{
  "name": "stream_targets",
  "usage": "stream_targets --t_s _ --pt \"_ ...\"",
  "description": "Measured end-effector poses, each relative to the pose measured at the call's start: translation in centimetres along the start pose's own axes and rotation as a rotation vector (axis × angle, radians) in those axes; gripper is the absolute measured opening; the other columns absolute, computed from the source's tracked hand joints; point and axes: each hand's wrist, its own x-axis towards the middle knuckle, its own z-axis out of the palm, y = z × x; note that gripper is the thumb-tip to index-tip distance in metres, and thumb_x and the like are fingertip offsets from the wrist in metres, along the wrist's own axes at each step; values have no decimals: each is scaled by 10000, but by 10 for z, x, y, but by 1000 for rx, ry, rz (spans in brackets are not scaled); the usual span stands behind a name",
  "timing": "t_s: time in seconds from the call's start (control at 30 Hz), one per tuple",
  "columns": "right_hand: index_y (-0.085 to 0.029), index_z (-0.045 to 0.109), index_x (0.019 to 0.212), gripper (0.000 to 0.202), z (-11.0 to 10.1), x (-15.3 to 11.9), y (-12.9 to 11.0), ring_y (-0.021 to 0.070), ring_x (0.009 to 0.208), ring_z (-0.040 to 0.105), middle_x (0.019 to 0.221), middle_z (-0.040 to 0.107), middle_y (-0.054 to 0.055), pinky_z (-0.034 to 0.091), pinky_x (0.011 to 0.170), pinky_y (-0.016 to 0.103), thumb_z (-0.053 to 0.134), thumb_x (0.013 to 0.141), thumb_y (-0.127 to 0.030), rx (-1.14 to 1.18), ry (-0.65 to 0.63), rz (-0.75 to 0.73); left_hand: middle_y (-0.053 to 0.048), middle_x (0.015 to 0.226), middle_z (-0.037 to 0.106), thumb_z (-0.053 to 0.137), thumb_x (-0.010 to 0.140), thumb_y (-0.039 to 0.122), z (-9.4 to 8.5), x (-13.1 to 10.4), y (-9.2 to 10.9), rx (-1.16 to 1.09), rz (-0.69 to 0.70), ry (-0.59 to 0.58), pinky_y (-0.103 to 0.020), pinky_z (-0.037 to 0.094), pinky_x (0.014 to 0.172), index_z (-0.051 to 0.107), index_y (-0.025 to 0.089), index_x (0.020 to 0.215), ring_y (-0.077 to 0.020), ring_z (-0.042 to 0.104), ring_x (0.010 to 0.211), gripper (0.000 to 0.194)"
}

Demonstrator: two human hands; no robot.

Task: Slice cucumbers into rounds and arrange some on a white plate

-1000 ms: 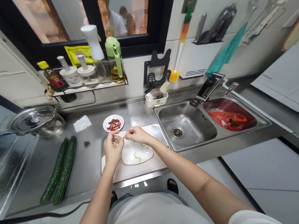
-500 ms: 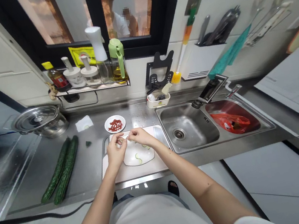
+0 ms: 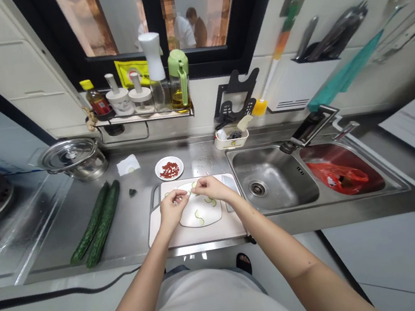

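A white plate (image 3: 201, 215) with a few thin cucumber slices (image 3: 200, 217) rests on a pale cutting board (image 3: 192, 232) at the counter's front edge. My left hand (image 3: 172, 207) and my right hand (image 3: 209, 187) hover over the plate's far rim with fingertips pinched close together, holding a small thin cucumber piece between them. A small white dish of red bits (image 3: 169, 169) sits just behind the board. Two whole cucumbers (image 3: 97, 224) lie side by side on the steel counter to the left.
A double sink (image 3: 275, 181) lies to the right, with a red bag (image 3: 336, 176) in its far basin. A lidded steel pot (image 3: 73, 159) stands at the left, a shelf of bottles (image 3: 141, 95) behind, and utensils hang on the wall.
The view has shifted, so everything sits further right in the frame. My hands stay pinched together over the plate, moved slightly toward its far rim.
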Motion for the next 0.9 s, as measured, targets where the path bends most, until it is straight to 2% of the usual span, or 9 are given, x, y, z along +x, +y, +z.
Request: stream_targets --t_s 0.1,0.23,0.37,0.5,0.7,0.9 --pt "-153 606 603 338 -3 -2 1 96 524 474 546 578 -18 336 501 207 640 703 -474 -67 -55 11 -30 752 678 719 635 263 -1 2 -10 105 22 -55 -250 431 710 710 205 752 -167 577 741 131" --pt "-161 589 584 268 -1 -7 5 86 521 451 539 565 -30 312 512 202 628 737 -377 -208 -135 24 -29 745 683 661 697 275 -1 -1 -26 267 32 -162 -254 434 704 713 206 795 -158 585 693 131" --pt "-163 578 582 215 10 -14 13 79 528 414 545 543 -38 283 524 201 627 753 -283 -345 -145 65 -17 699 672 613 733 270 1 -6 -38 413 29 -229 -243 415 686 718 204 817 -154 587 677 149" --pt "-160 605 616 198 21 -18 21 83 532 404 573 559 -21 262 521 207 611 776 -277 -484 -136 116 -16 719 683 599 732 239 2 -11 -43 508 40 -276 -240 404 689 720 207 820 -162 601 712 153" --pt "-152 674 729 211 29 -23 22 130 591 516 698 667 63 305 550 232 578 811 -321 -652 -200 182 -25 720 690 598 741 242 6 -16 -47 606 49 -345 -251 393 696 723 208 814 -164 598 685 149" --pt "-143 691 790 195 35 -28 18 197 732 612 781 697 124 359 616 252 569 823 -291 -753 -244 212 -31 727 692 564 768 229 12 -21 -45 729 60 -395 -269 381 730 725 217 803 -178 605 705 165"
